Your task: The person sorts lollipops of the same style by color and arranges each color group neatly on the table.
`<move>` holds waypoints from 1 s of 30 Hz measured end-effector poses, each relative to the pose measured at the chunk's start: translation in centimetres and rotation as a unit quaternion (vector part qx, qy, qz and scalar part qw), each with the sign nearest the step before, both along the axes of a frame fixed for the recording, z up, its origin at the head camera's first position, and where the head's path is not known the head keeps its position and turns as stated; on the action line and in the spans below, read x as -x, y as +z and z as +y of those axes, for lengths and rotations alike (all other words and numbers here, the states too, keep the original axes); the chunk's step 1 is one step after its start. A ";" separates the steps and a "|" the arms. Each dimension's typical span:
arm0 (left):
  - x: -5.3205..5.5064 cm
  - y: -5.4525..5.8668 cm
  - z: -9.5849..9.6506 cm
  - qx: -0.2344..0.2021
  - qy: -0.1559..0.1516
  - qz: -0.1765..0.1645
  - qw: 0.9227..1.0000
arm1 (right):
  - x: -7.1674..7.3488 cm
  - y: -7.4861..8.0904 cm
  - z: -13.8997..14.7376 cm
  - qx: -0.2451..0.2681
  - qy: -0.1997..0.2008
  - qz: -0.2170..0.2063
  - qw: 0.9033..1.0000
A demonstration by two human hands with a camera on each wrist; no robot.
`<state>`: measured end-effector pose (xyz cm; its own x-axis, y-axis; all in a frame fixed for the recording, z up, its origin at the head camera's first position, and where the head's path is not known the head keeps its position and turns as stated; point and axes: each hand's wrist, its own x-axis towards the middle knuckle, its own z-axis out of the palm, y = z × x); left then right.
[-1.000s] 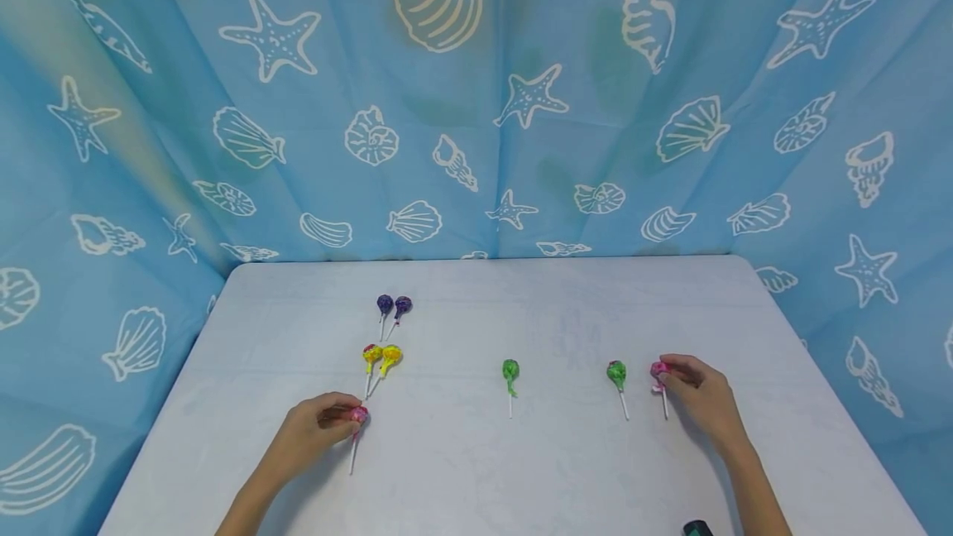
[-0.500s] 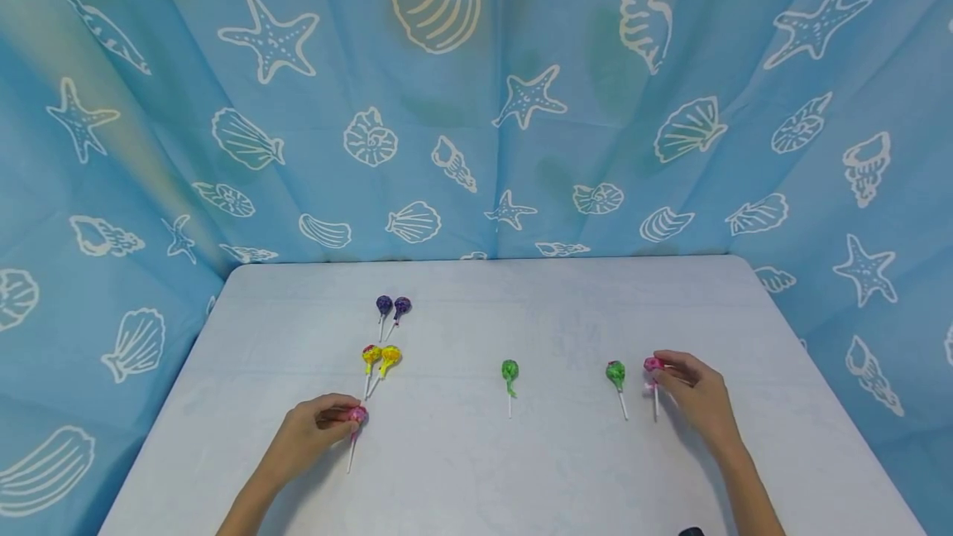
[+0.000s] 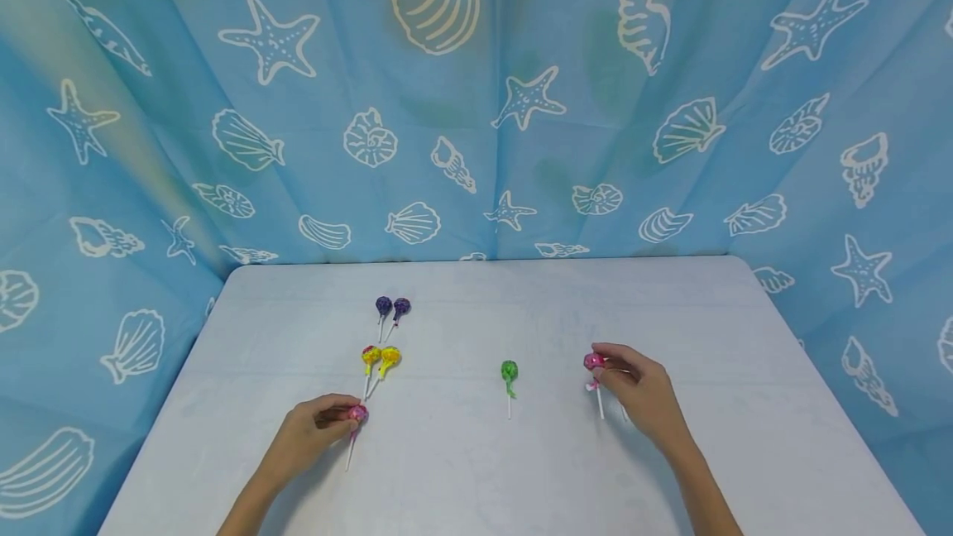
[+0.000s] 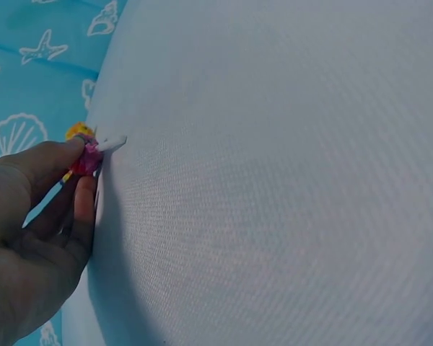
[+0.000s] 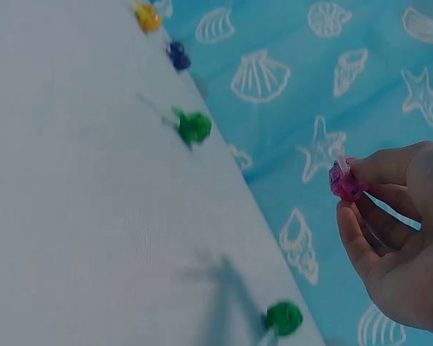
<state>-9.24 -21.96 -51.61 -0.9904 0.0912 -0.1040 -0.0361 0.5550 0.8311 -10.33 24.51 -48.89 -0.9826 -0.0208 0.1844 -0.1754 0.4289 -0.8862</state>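
Observation:
My left hand [image 3: 313,434] pinches a pink lollipop [image 3: 358,413] by its wrapped head at the left front, its white stick pointing toward me. Just beyond it lie two yellow lollipops [image 3: 390,356] side by side. My right hand [image 3: 642,391] holds another pink lollipop [image 3: 593,361] between thumb and fingers; the right wrist view shows this pink lollipop [image 5: 346,182] raised off the table. Beneath that hand a green lollipop [image 5: 283,318] lies on the cloth, mostly covered in the head view. A second green lollipop [image 3: 510,370] rests near the middle of the table.
Two purple lollipops [image 3: 402,306] lie together behind the yellow pair. The white table [image 3: 462,470] ends at the back against a blue curtain [image 3: 476,147] printed with shells and starfish.
My right hand has carried its pink lollipop leftward, over the right green lollipop. The left hand stays nearly in place with its pink one. A dark object at the front edge has left view.

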 end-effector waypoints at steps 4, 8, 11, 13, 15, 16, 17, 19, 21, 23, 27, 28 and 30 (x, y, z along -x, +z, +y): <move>0.0 0.0 0.0 0.000 0.002 0.004 1.000 | 0.0 1.1 -2.5 0.026 0.031 -0.004 0.999; 0.0 0.0 0.1 0.001 0.007 0.000 1.000 | 0.2 1.8 -5.3 0.042 0.064 0.002 0.997; 0.0 0.0 0.1 -0.004 0.006 0.004 1.000 | 0.4 1.9 -7.4 0.051 0.091 0.006 0.995; -0.1 0.0 0.1 -0.007 0.005 0.006 1.000 | 0.5 1.8 -8.8 0.053 0.109 0.005 0.993; -0.1 0.0 0.1 -0.007 0.005 0.007 1.000 | 0.5 1.5 -10.2 0.057 0.126 -0.001 0.990; -0.1 0.0 0.1 -0.005 0.006 0.006 1.000 | 0.5 1.3 -10.9 0.059 0.135 -0.004 0.989; -0.1 0.0 0.1 -0.004 0.006 0.006 1.000 | 0.6 1.1 -11.6 0.063 0.145 -0.008 0.987; -0.1 0.1 0.1 -0.003 0.005 0.005 1.000 | 0.7 0.6 -13.0 0.067 0.161 -0.011 0.985; -0.1 0.0 0.0 -0.004 0.004 0.005 1.000 | 0.7 0.2 -14.3 0.073 0.175 -0.021 0.982; -0.1 0.0 0.0 -0.007 0.002 0.007 1.000 | 0.8 -0.1 -15.7 0.065 0.181 -0.035 0.981; -0.1 -0.2 -0.1 -0.015 -0.001 0.011 1.000 | 1.1 -0.8 -18.0 0.059 0.185 -0.066 0.979; -0.1 -0.2 -0.2 -0.019 -0.003 0.011 1.000 | 1.2 -1.1 -18.5 0.057 0.185 -0.071 0.979; -0.1 -0.3 -0.2 -0.022 -0.003 0.011 1.000 | 1.4 -1.6 -19.4 0.060 0.187 -0.076 0.978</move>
